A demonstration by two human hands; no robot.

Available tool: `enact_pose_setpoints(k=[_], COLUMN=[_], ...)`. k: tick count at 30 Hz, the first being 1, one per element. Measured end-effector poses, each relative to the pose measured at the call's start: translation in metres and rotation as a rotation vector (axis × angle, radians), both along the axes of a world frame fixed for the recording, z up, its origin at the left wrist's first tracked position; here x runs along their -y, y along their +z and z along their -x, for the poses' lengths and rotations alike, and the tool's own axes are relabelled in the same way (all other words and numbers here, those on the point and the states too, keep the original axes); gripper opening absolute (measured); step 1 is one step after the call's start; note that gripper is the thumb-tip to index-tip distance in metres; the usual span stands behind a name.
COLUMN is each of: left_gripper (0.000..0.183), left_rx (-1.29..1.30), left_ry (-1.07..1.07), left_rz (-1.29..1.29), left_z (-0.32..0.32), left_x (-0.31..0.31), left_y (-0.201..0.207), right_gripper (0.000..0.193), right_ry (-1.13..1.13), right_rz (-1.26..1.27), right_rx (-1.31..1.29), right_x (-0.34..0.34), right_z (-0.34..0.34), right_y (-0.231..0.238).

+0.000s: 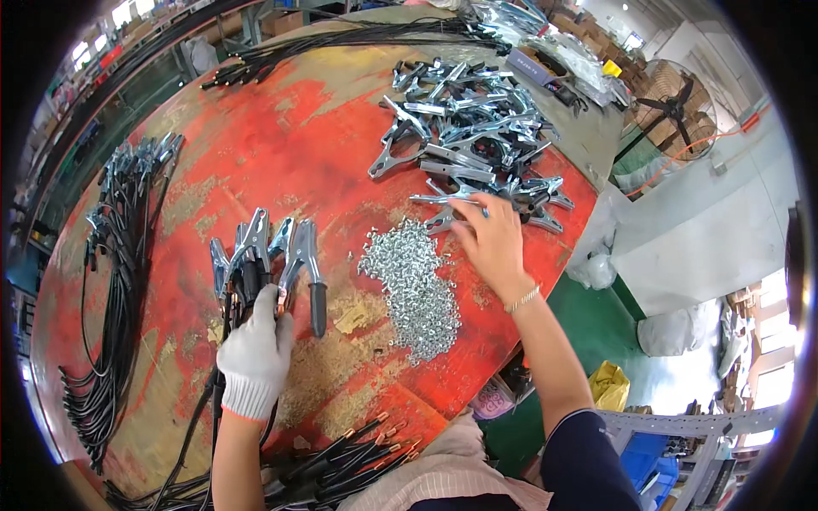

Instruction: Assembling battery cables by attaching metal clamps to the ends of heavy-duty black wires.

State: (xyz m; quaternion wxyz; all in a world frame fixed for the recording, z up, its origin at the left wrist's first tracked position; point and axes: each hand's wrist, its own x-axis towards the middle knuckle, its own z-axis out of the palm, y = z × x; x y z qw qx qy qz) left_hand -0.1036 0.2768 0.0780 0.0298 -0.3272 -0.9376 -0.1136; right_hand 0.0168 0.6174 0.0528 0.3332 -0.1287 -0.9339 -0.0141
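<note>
My left hand, in a white knit glove, is closed around black cable just below several silver spring clamps. A bare copper end shows beside its fingertips. The nearest clamp has a black sleeve on one handle. My bare right hand is at the near edge of a large heap of silver clamps. Its thumb and fingers curl at the handles of one loose clamp, and the exact contact is partly hidden. Between my hands lies a pile of small shiny metal screws or nuts.
A bundle of black cables with clamps lies along the left of the worn red table. More black cables stretch across the far edge. Copper-tipped cables lie close to my body. A black fan stands beyond the right side.
</note>
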Motion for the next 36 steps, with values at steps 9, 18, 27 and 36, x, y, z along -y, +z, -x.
enact_pose_setpoints(k=[9,18,27,36], left_gripper=[0.034,0.028,0.020,0.027], left_rx=[-0.244,0.497,0.675,0.581], left_ry=[-0.121,-0.366,-0.397,-0.512], left_rz=[0.087,0.255,0.166,0.255], left_z=[-0.012,-0.092,-0.067,-0.091], left_x=[0.017,0.058,0.083,0.045], left_y=[-0.008,0.007,-0.016,-0.022], right_gripper=[0.024,0.041,0.048,0.064], right_ry=[-0.032,0.335,0.775,0.904], right_rz=[0.104,1.415,2.408,2.916], right_rx=[0.528,-0.037,-0.385,-0.705], right_x=[-0.056,-0.034,0.042,0.121], right_z=[0.044,0.012,-0.054,-0.092], right_y=[0.005,0.048,0.001,-0.049])
